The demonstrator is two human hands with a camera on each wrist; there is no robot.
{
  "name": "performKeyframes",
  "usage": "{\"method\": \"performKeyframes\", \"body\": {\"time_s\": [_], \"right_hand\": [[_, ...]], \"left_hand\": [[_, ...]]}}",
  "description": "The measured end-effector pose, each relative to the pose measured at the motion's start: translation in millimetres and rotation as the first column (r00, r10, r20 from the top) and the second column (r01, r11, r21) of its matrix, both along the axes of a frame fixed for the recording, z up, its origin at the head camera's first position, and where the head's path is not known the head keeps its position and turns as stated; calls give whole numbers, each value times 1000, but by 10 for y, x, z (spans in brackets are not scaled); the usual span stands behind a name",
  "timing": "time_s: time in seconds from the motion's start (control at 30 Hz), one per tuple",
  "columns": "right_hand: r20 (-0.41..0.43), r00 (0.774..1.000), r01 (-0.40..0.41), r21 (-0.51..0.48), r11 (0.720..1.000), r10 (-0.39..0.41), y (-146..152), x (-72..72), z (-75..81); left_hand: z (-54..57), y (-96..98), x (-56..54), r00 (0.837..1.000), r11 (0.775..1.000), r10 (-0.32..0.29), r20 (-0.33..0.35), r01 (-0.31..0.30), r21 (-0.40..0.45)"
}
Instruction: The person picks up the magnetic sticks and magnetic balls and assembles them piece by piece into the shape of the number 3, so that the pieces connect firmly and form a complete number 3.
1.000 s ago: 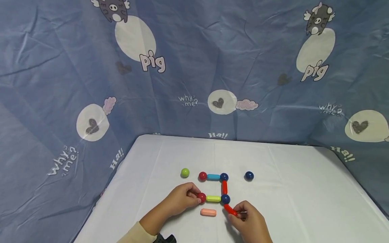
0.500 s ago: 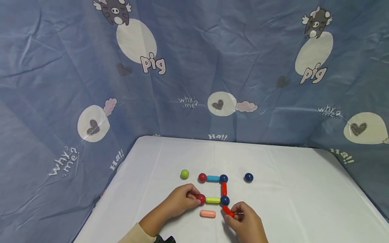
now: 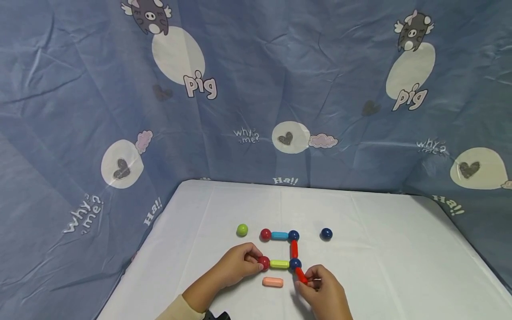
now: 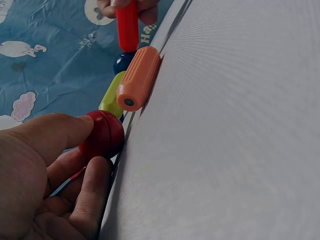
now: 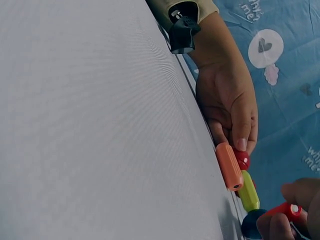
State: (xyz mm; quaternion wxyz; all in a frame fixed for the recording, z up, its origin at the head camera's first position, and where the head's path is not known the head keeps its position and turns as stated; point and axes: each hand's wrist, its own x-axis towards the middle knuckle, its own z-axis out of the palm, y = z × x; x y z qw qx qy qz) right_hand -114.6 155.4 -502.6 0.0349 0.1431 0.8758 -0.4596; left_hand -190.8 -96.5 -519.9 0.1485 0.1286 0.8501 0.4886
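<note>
My left hand (image 3: 241, 265) pinches a red ball (image 4: 103, 136) at the left end of a yellow-green rod (image 3: 279, 264). That rod joins a dark blue ball (image 3: 295, 264) at its right. A red rod (image 3: 294, 249) runs from this ball to a farther dark blue ball (image 3: 294, 235), where a light blue rod (image 3: 279, 235) leads to another red ball (image 3: 266, 234). With thumb and fingers my right hand (image 3: 323, 291) grips a second red rod (image 3: 302, 275), its far end at the nearer dark blue ball. An orange rod (image 3: 273, 282) lies between the hands.
A green ball (image 3: 242, 230) lies loose at the left, and a dark blue ball (image 3: 326, 234) at the right. White cloth covers the table (image 3: 380, 249). Behind it hangs a blue printed curtain (image 3: 248, 89).
The red rod in my right hand has swung closer to the nearer dark blue ball and now meets it. The right hand shifted slightly left; my left hand keeps its hold on the red ball.
</note>
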Motion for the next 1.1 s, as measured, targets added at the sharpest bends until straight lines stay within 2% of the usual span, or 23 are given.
{"method": "performKeyframes", "body": {"time_s": [0.17, 0.7, 1.1], "right_hand": [[18, 998, -66, -39, 997, 67, -9, -3, -19], [-3, 977, -214, -35, 976, 214, 46, -44, -139], [3, 968, -251, -63, 966, 252, 90, -51, -157]], "left_hand": [[-2, -2, -2, 1000, 1000, -1, -4, 1, 3], [12, -7, 8, 1000, 1000, 1, 10, -1, 5], [20, -10, 13, 1000, 1000, 4, 15, -4, 4]]}}
